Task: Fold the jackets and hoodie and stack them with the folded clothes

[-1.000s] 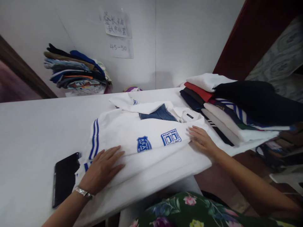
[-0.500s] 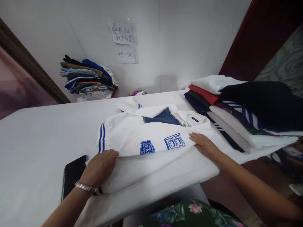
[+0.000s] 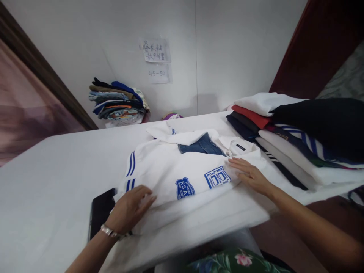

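A white top [image 3: 162,163] with blue stripes, blue printed badges and a denim-blue patch lies partly folded on the white table, its collar and dark label toward the right. My left hand [image 3: 131,208], with a metal bracelet on the wrist, is at the top's near left corner, beside the striped edge. Its fingers are bent and parted from the thumb, with no cloth seen between them. My right hand [image 3: 250,176] rests open on the top near the collar, fingers stretched out beside the square badge.
A dark flat device [image 3: 101,212] lies left of my left hand. Folded clothes [image 3: 295,144] are piled along the table's right side. Another clothes stack [image 3: 119,102] stands at the back left by the wall. Handwritten paper signs [image 3: 157,51] hang on the wall. The white table [image 3: 57,182] extends left.
My left hand has loosened from the top's near edge, its fingers now parted. My right hand has shifted slightly over the cloth near the collar. The camera view has turned a little left.
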`<action>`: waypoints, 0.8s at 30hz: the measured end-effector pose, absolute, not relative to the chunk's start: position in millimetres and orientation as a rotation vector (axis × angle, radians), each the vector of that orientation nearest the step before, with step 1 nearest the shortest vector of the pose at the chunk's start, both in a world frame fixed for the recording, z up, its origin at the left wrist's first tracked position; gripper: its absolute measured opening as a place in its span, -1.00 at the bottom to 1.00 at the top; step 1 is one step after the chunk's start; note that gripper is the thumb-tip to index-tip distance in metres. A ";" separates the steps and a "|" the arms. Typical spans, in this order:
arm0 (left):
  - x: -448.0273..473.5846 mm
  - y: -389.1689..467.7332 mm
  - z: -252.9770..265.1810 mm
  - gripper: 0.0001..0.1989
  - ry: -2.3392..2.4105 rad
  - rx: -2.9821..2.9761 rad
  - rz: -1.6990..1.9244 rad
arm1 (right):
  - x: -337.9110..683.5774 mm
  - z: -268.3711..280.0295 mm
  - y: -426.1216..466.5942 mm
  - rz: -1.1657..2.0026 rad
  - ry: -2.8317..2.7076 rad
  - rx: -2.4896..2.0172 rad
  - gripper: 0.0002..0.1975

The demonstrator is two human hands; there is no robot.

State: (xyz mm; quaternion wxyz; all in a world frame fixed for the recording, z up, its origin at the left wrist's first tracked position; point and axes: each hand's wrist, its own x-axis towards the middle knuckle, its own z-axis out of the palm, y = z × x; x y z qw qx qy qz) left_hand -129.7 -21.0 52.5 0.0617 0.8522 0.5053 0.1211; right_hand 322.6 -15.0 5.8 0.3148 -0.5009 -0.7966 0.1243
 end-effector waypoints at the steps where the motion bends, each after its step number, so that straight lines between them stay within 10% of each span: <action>1: -125.2 -15.7 56.3 -0.63 1.562 2.587 0.455 | 310.9 12.5 -10.0 0.318 -2.089 -1.302 -0.58; 24: -95.9 57.4 21.6 -0.34 1.936 2.278 0.063 | 247.0 -23.5 49.9 0.405 -2.502 -1.422 -0.43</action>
